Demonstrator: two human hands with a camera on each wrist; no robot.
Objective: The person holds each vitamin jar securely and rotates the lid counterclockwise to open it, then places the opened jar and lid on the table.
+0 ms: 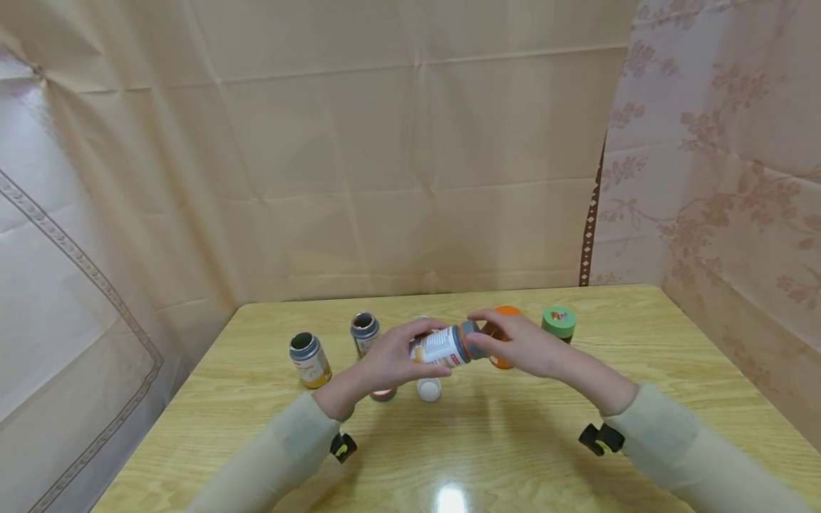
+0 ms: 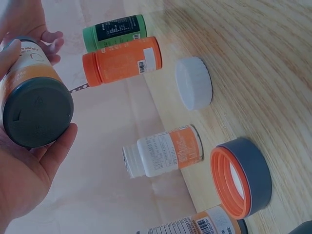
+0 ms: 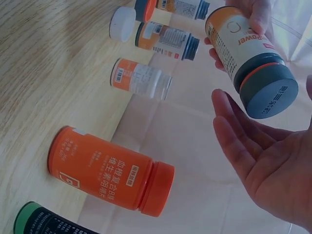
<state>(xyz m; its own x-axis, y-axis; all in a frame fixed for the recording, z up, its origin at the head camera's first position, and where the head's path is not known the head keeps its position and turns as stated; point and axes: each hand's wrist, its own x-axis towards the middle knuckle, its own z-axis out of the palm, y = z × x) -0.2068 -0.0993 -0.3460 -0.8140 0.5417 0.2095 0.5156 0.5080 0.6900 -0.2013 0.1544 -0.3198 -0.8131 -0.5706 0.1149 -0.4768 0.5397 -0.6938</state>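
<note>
My left hand (image 1: 388,358) grips a white and orange supplement bottle (image 1: 438,348) round its body, above the table. The bottle lies tilted, its dark grey cap (image 3: 269,91) towards the right and its dark base (image 2: 38,112) facing the left wrist camera. An orange ring shows just under the cap. Around the cap my right hand (image 1: 527,346) is spread, thumb on one side and fingers on the other. In the right wrist view those fingers (image 3: 225,114) are loosely bent, with a gap between them and the cap.
Two uncapped grey-necked bottles (image 1: 311,360) (image 1: 365,326) stand at the left. A white cap (image 1: 429,389) and a grey cap with orange lining (image 2: 258,178) lie nearer. Behind are a small white-orange bottle (image 2: 168,151), an orange bottle (image 3: 107,170) and a green-lidded jar (image 1: 559,323).
</note>
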